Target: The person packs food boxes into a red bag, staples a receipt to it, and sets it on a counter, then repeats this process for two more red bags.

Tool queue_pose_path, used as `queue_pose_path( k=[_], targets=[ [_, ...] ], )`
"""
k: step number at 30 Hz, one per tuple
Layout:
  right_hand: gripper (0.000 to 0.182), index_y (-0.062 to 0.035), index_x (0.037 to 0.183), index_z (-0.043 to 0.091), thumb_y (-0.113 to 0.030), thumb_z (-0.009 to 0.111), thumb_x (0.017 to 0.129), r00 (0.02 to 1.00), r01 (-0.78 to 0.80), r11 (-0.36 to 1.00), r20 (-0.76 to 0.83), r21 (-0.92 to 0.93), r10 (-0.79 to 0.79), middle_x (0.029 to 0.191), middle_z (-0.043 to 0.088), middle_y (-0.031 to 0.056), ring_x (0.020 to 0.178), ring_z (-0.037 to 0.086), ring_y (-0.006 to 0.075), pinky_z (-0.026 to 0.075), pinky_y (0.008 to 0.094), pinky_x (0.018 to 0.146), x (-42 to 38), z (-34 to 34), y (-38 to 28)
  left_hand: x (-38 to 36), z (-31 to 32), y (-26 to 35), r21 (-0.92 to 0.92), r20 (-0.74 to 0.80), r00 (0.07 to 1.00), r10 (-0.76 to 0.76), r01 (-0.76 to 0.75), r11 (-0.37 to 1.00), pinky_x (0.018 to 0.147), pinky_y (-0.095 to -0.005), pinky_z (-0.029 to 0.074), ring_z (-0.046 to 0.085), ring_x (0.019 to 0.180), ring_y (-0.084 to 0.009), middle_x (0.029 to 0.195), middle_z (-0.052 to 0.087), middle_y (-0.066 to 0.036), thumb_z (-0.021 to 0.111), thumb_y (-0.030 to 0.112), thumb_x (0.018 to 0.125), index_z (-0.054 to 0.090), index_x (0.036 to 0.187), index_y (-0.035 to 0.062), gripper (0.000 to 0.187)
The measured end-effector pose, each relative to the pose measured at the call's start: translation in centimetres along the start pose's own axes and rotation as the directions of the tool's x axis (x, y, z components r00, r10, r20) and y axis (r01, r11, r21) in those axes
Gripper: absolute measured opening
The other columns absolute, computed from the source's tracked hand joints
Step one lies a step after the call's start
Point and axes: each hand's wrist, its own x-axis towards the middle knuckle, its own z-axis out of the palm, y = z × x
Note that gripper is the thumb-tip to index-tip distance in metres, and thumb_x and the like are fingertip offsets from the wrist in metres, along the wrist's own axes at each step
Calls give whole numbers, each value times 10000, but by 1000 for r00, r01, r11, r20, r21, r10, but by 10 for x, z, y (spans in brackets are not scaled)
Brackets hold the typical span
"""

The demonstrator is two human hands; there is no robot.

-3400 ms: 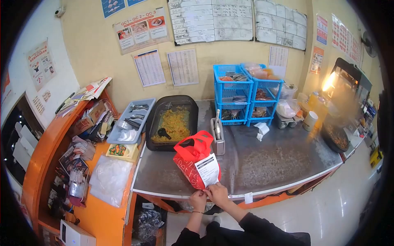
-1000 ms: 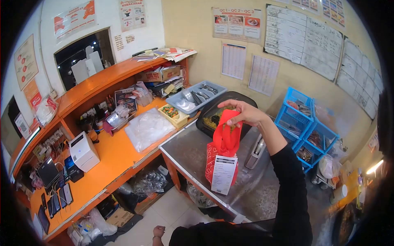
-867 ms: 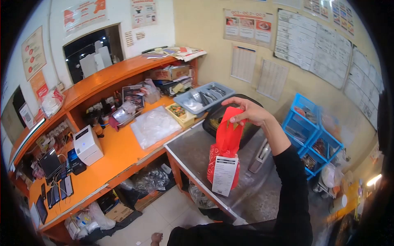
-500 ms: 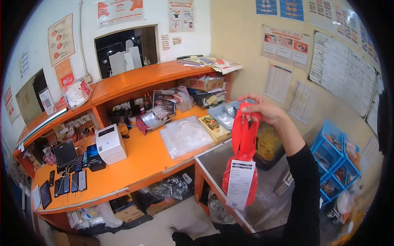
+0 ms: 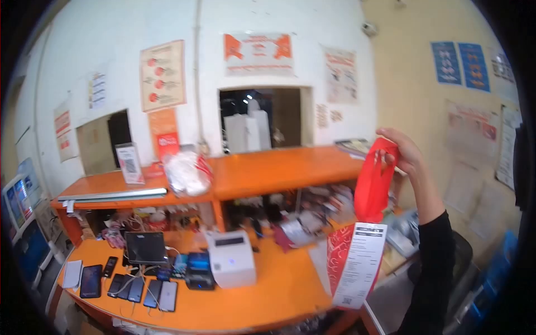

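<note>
My right hand (image 5: 406,152) is raised at the right, its fingers closed round the handles of a red carrier bag (image 5: 375,187). The bag hangs upright in the air with its lower part bulging. A white printed receipt (image 5: 360,265) covers most of the bag's front. Behind it lie the orange counter and a white label printer (image 5: 231,259), both apart from the bag. What is inside the bag stays hidden. My left hand does not show.
An orange raised shelf (image 5: 268,167) runs along the wall under a service window (image 5: 265,120). A white plastic bundle (image 5: 188,174) sits on it. Several phones (image 5: 135,289), a small black screen (image 5: 146,247) and a card terminal (image 5: 199,271) lie on the orange desk (image 5: 279,296).
My view has turned left and up, bringing more of the wall and the left end of the counter into sight. My right hand still holds the red bag, now further right in view.
</note>
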Motion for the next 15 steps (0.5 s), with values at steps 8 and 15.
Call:
queue_pose_path(
  k=[8, 15],
  targets=[
    [396, -30, 987, 447, -209, 678, 719, 981, 176, 951, -122, 254, -149, 650, 549, 68, 442, 492, 116, 391, 200, 373, 188, 104, -7, 146, -90, 110, 40, -234, 942, 241, -238, 970, 612, -384, 481, 605, 704, -276, 757, 623, -137, 482, 239, 752, 612, 806, 68, 222],
    [454, 18, 1078, 417, 58, 567, 651, 959, 285, 952, -40, 114, -282, 722, 535, 113, 557, 531, 148, 455, 253, 512, 389, 158, -10, 234, -155, 193, 188, -449, 838, 309, -250, 950, 619, -388, 480, 604, 712, -281, 763, 622, -138, 480, 242, 750, 613, 806, 70, 225]
  ],
)
